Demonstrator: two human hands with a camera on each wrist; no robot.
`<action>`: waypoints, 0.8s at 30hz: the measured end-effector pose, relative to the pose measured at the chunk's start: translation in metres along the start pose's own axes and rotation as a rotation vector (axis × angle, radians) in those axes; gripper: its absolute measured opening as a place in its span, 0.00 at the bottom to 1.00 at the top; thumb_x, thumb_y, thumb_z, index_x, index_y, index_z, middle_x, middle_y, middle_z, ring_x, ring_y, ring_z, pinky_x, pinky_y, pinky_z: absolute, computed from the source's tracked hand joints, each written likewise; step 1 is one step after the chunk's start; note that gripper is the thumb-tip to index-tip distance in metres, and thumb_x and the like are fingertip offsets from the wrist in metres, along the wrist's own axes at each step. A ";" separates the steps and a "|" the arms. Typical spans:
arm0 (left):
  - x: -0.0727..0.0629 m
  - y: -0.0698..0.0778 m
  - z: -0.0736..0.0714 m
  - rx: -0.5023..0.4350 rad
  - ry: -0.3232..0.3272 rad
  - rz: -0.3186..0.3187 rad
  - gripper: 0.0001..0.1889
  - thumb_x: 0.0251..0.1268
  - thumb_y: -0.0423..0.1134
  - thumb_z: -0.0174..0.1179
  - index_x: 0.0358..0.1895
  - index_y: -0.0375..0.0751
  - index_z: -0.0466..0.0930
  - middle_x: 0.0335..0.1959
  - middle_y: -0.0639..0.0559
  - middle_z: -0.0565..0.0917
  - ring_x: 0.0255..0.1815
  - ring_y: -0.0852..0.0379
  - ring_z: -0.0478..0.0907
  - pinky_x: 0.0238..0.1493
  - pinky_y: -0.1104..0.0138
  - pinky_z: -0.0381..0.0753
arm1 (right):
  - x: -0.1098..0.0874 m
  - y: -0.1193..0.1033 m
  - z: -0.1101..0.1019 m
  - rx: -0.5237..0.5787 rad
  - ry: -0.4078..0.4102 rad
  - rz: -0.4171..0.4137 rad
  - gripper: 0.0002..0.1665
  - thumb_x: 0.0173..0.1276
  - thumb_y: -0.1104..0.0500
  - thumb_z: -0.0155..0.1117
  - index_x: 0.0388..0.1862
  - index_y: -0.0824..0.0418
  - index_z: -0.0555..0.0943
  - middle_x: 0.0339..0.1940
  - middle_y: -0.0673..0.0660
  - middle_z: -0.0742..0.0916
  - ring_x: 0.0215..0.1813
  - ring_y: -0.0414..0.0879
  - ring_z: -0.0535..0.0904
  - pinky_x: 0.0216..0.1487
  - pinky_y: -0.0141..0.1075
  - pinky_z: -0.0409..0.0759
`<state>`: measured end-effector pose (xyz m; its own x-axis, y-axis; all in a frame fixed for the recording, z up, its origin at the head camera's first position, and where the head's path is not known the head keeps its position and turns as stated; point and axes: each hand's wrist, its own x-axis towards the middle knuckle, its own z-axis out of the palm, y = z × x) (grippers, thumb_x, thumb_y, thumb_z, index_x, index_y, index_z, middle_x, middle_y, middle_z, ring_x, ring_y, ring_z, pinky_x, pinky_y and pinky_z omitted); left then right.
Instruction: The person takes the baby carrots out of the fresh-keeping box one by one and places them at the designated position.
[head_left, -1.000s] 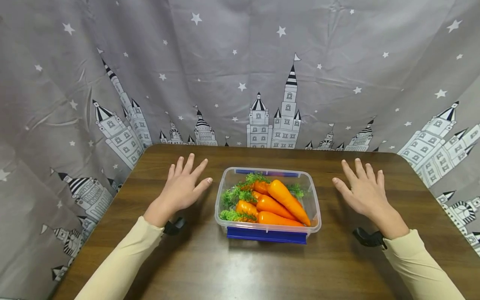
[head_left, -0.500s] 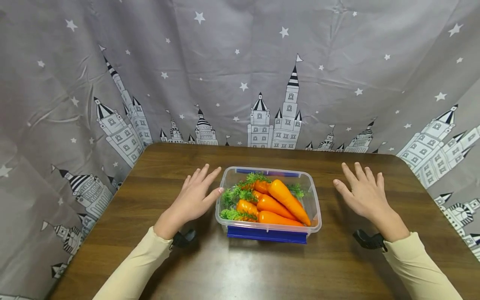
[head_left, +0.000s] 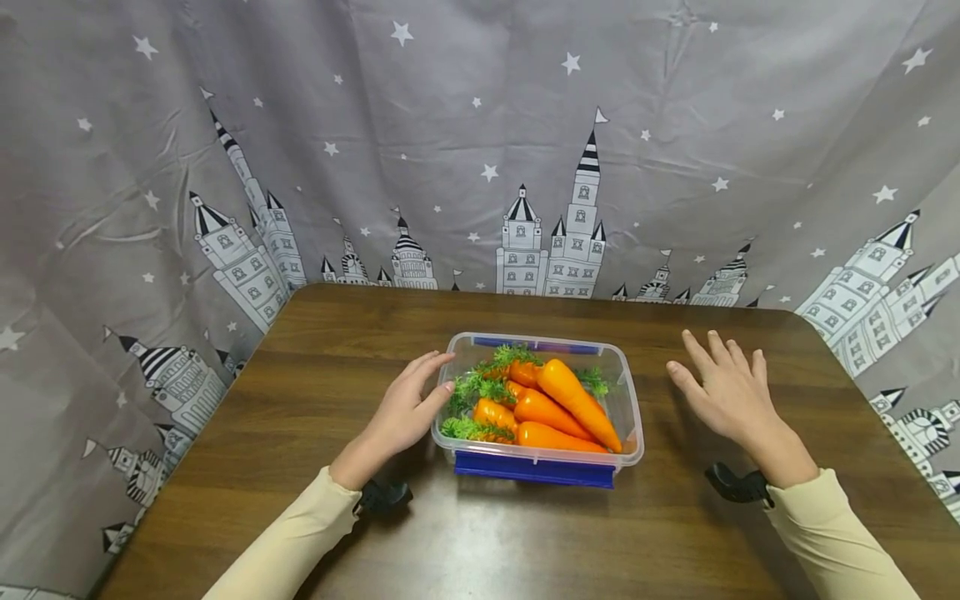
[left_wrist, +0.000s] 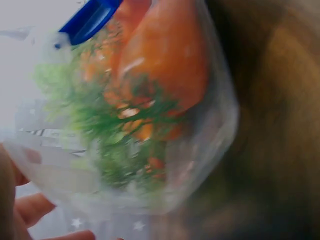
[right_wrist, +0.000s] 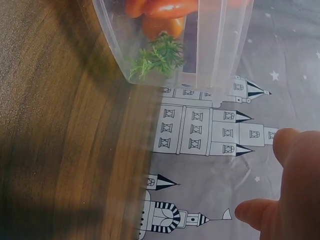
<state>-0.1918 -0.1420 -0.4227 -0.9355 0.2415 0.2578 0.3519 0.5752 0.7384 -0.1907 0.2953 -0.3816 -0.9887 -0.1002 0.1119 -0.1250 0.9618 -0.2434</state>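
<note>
A clear plastic container [head_left: 634, 406] with blue side clips [head_left: 532, 469] stands on the table without a lid. Several orange toy carrots [head_left: 551, 411] with green leafy tops [head_left: 468, 428] lie inside it. My left hand [head_left: 401, 412] is at the container's left rim, fingers loosely bent and thumb tip overlapping the edge in the head view. In the blurred left wrist view, its fingers [left_wrist: 35, 207] show beside the container's end wall. On the other side my right hand [head_left: 731, 400] hovers over the table, fingers spread, apart from the container and holding nothing.
A brown wooden table [head_left: 480, 533] carries the container near its middle. Behind it hangs a grey curtain [head_left: 420, 167] printed with white stars and castles, which also runs along the left and right sides. A black strap mount [head_left: 738, 483] sits on each wrist.
My left hand has moved right to the container's left rim, and its fingers have drawn closer together. The right hand has stayed almost still. The container and carrots have not moved.
</note>
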 end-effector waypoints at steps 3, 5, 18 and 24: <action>-0.001 -0.004 0.007 -0.087 0.035 -0.024 0.24 0.73 0.37 0.56 0.71 0.40 0.73 0.72 0.34 0.73 0.65 0.34 0.78 0.65 0.42 0.77 | -0.001 0.001 0.000 0.003 -0.002 0.004 0.44 0.81 0.33 0.34 0.82 0.62 0.57 0.78 0.80 0.60 0.77 0.81 0.52 0.72 0.77 0.37; -0.002 -0.005 0.011 -0.144 0.050 -0.052 0.24 0.74 0.37 0.56 0.71 0.41 0.73 0.71 0.37 0.74 0.61 0.36 0.82 0.62 0.45 0.80 | -0.002 0.001 0.000 0.005 0.000 0.006 0.44 0.81 0.33 0.34 0.82 0.62 0.57 0.78 0.80 0.60 0.77 0.81 0.52 0.72 0.77 0.37; -0.003 -0.007 0.021 -0.296 0.098 -0.098 0.23 0.75 0.33 0.54 0.72 0.42 0.72 0.72 0.37 0.73 0.50 0.42 0.85 0.45 0.69 0.81 | 0.003 -0.007 -0.008 0.068 0.020 -0.049 0.40 0.82 0.38 0.40 0.80 0.63 0.61 0.77 0.79 0.64 0.76 0.78 0.58 0.71 0.76 0.47; -0.003 -0.008 0.021 -0.311 0.102 -0.092 0.23 0.75 0.32 0.54 0.71 0.42 0.72 0.72 0.37 0.74 0.52 0.42 0.85 0.46 0.71 0.80 | 0.012 -0.019 -0.015 0.188 -0.052 -0.139 0.37 0.82 0.44 0.47 0.80 0.65 0.61 0.78 0.76 0.66 0.78 0.74 0.60 0.74 0.69 0.58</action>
<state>-0.1909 -0.1306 -0.4427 -0.9667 0.1108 0.2305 0.2543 0.3217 0.9120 -0.1992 0.2793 -0.3608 -0.9632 -0.2461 0.1084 -0.2688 0.8738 -0.4052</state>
